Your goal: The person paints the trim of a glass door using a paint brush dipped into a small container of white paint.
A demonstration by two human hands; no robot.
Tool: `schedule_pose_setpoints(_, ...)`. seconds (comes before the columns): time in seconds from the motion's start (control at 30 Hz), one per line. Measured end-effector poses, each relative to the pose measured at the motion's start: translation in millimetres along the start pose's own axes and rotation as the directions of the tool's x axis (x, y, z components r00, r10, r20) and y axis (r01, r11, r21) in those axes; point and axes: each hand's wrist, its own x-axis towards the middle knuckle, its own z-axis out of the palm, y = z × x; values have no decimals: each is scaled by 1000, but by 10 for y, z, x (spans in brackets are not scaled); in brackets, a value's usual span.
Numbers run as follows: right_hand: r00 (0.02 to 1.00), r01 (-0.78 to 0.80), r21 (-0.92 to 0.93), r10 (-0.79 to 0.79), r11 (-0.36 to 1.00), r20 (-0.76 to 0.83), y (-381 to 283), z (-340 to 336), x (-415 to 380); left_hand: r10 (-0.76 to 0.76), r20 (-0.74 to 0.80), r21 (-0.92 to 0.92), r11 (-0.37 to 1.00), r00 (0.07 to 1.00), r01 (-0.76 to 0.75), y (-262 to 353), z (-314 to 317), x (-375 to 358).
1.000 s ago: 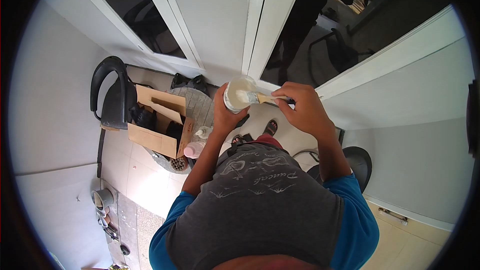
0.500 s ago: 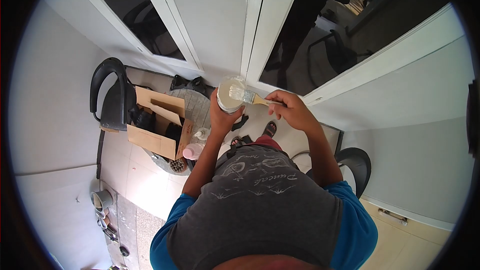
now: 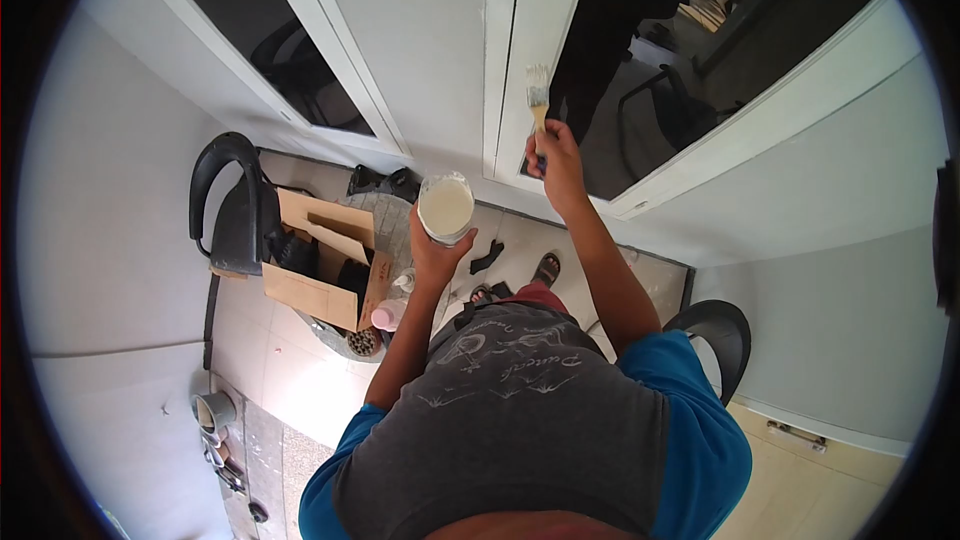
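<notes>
My left hand [image 3: 438, 252] is wrapped round a tub of whitish paint [image 3: 446, 208], whose open top faces up. In my right hand [image 3: 555, 155] is the handle of a paintbrush [image 3: 538, 92]. The brush points up and away from me, its bristles coated in pale paint, in front of the white door frame [image 3: 505, 70]. Whether the bristles touch the frame, I cannot tell.
An open cardboard box [image 3: 318, 285] with dark things inside stands on a round table [image 3: 390, 212]. Near it are a pink-capped bottle [image 3: 387, 315] and a black chair [image 3: 240, 225]. Another dark chair [image 3: 728, 332] is at the right. Dark glass [image 3: 650, 80] fills the door.
The brush has come out of the tub and moved up and right with my right hand, turning from sideways to upright. My left hand with the tub has shifted slightly down.
</notes>
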Motion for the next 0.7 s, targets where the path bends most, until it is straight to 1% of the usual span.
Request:
schedule_pose_setpoints(0.07,991,130,-56,-131,990,-31,-70,119,187,15,6,32,999,1000,-15,19,-14,-14)
schedule_pose_setpoints(0.1,990,134,-51,-136,990,-31,-131,186,273,19,3,25,1000,1000,-20,43,-15,-27)
schedule_pose_setpoints(0.17,971,225,-65,-229,972,-62,-236,285,422,23,1,22,1000,1000,-23,69,-34,-34)
schedule_pose_setpoints(0.2,972,222,-62,-226,973,-63,-229,272,523,24,1,31,999,1000,-24,76,-49,-45)
schedule_pose_setpoints(0.27,969,220,11,-217,975,-122,-131,192,726,27,-4,38,999,1000,-26,88,-64,-50)
schedule_pose_setpoints(0.3,969,219,11,-216,976,-118,-11,128,761,21,-1,38,999,1000,-21,91,-80,-56)
schedule_pose_setpoints(0.37,965,174,-69,-184,982,-188,298,-12,815,15,-2,40,999,1000,-15,91,-103,-70)
schedule_pose_setpoints(0.4,966,173,-66,-183,983,-185,455,-51,790,19,-14,33,999,1000,-19,90,-107,-79)
schedule_pose_setpoints(0.43,963,26,-30,-33,999,-266,599,-63,707,22,-25,26,999,999,-22,94,-110,-83)
schedule_pose_setpoints(0.47,932,-119,18,118,993,-342,709,-87,661,21,-26,27,999,999,-20,97,-115,-85)
schedule_pose_setpoints(0.5,932,-120,18,119,993,-341,688,-44,620,5,-24,15,1000,1000,-4,109,-120,-87)
schedule_pose_setpoints(0.57,891,-192,168,244,967,-383,612,22,574,-13,-23,5,1000,1000,13,121,-120,-86)
schedule_pose_setpoints(0.6,890,-194,168,245,966,-384,499,44,611,-4,-22,11,1000,1000,4,123,-117,-83)
schedule_pose_setpoints(0.67,972,-68,313,134,947,-195,132,129,723,4,-16,19,1000,1000,-4,126,-110,-83)
schedule_pose_setpoints(0.7,982,-7,329,68,944,-174,-161,293,669,6,-21,24,1000,1000,-5,131,-99,-76)
